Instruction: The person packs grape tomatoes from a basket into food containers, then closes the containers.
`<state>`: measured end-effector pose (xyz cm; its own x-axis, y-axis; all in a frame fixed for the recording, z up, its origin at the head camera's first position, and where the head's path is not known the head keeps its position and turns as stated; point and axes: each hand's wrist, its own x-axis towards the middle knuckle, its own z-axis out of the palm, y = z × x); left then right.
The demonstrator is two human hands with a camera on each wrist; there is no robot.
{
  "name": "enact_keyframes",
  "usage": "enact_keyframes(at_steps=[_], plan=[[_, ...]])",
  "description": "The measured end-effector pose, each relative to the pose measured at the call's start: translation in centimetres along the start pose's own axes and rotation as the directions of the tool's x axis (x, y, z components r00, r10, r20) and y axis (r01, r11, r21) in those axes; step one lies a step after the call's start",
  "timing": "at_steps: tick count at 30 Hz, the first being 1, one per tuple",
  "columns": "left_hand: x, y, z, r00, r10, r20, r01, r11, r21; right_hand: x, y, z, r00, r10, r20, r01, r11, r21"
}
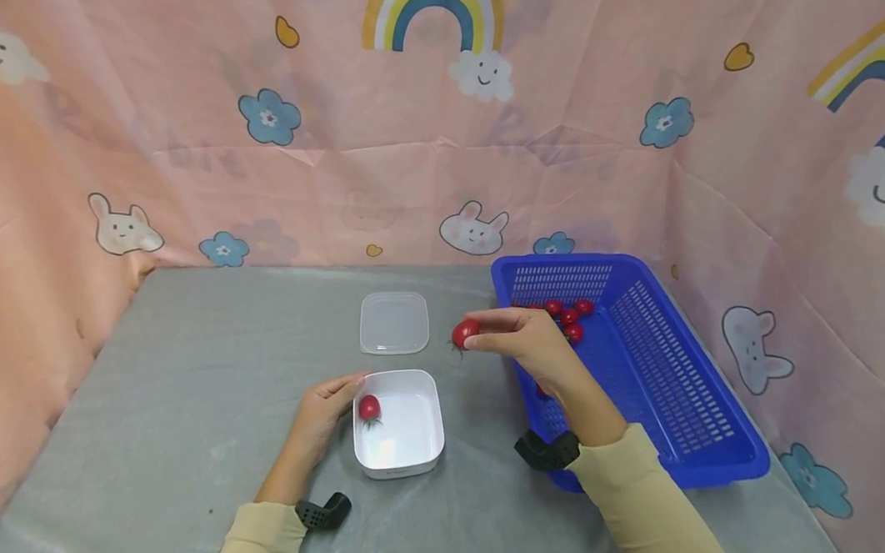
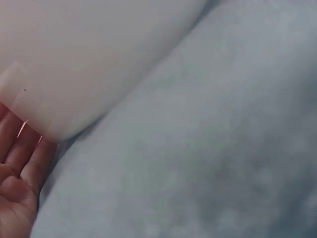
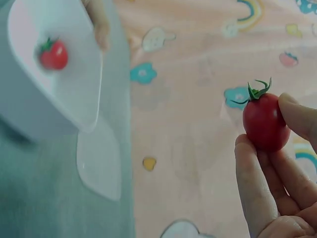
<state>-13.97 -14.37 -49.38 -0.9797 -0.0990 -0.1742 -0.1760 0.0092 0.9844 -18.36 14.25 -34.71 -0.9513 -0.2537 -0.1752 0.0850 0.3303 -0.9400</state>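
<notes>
A person's bare hands (image 1: 527, 341), plain pale-yellow sleeves (image 1: 652, 500), a curved black left wrist piece (image 1: 327, 512) dotted with small holes, a black right wrist piece (image 1: 546, 451), chunky and rounded at its end

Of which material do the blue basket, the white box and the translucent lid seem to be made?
Blue basket: probably moulded plastic, lightly shiny, judging by its slotted walls.
White box: likely smooth, glossy plastic; its floor catches a bright reflection, but the look cannot confirm it.
Translucent lid: seemingly smooth plastic, since the grey tabletop shows through.
</notes>
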Motion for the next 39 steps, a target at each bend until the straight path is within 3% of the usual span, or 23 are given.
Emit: enact_keyframes(at_steps=[8, 14, 19, 25, 32, 39], plan=[[0.0, -0.2, 0.1, 1.000, 0.024, -0.005, -0.024, 1.000, 0.003, -0.1, 0.0, 2.5, 1.000, -0.001, -0.030, 0.003, 0.998, 0.069], [0.2, -0.2, 0.1, 1.000, 0.009, 0.003, -0.009, 0.999, -0.035, -0.5, -0.2, 4.1, 0.999, 0.013, -0.051, -0.008, 0.996, 0.084], [0.1, -0.1, -0.1, 1.000, 0.011, -0.001, -0.011, 1.000, -0.013, -0.9, -0.5, 5.8, 0.998, -0.007, -0.057, 0.012, 0.995, 0.099], [0.2, -0.3, -0.2, 1.000, 0.008, -0.001, -0.008, 1.000, 0.002, -0.8, 0.6, 8.0, 0.999, 0.012, -0.050, -0.006, 0.992, 0.127], [0.2, -0.3, -0.2, 1.000, 0.003, 0.004, -0.003, 1.000, 0.018, -0.1, 3.1, 10.3, 1.000, 0.004, -0.014, -0.003, 0.997, 0.071], [0.3, -0.3, -0.3, 1.000, 0.009, 0.016, -0.008, 1.000, -0.011, 0.7, 4.1, 12.0, 1.000, 0.009, 0.002, -0.009, 1.000, -0.019]])
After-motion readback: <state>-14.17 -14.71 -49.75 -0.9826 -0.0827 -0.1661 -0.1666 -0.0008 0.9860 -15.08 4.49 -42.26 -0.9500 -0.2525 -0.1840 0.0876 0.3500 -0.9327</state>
